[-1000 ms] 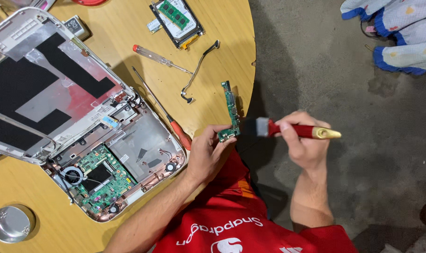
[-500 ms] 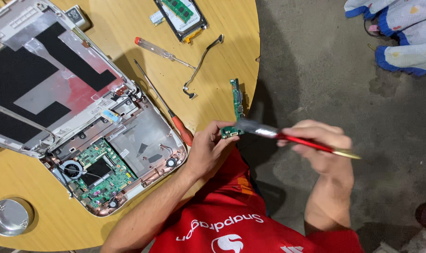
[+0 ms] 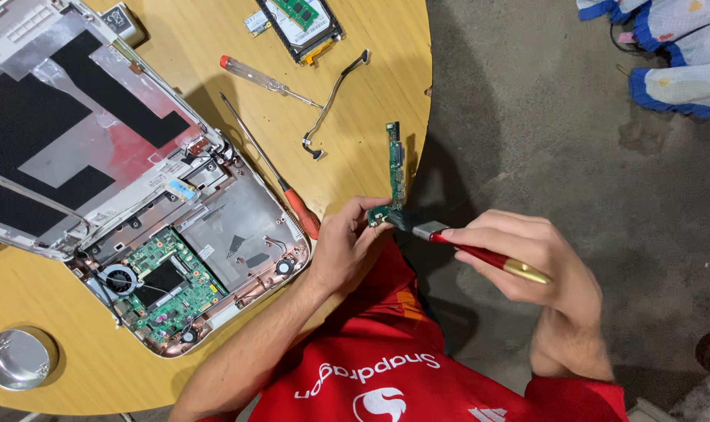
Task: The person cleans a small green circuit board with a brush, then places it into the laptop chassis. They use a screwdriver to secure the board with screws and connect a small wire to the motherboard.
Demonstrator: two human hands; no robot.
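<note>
A narrow green board (image 3: 395,172) is pinched at its lower end by the left hand (image 3: 347,242), fingers closed round it, and is held upright just beyond the right edge of the tabletop (image 3: 175,55), its upper part showing against the wood. A red-handled brush (image 3: 480,252) with a gold end is gripped in the closed right hand (image 3: 538,262), which is held over the floor (image 3: 558,141), well clear of the tabletop. The dark bristles are laid against the lower end of the board, just beside the left fingertips.

An opened laptop (image 3: 128,195) is spread over the left half of the tabletop, its lid reaching the top left corner and its base, with a green motherboard (image 3: 163,285) and a small fan (image 3: 120,279) exposed, lying near the bottom edge. A red-handled screwdriver (image 3: 273,172) is seen just beside the base, its handle near the left hand. A clear-handled screwdriver (image 3: 265,78) and a thin black cable (image 3: 335,98) lie between the laptop and the right edge. A drive (image 3: 300,23) with a green memory stick on it sits at the top edge. A round metal lid (image 3: 19,357) rests at the bottom left corner. Blue and white cloth (image 3: 667,47) lies on the floor at upper right.
</note>
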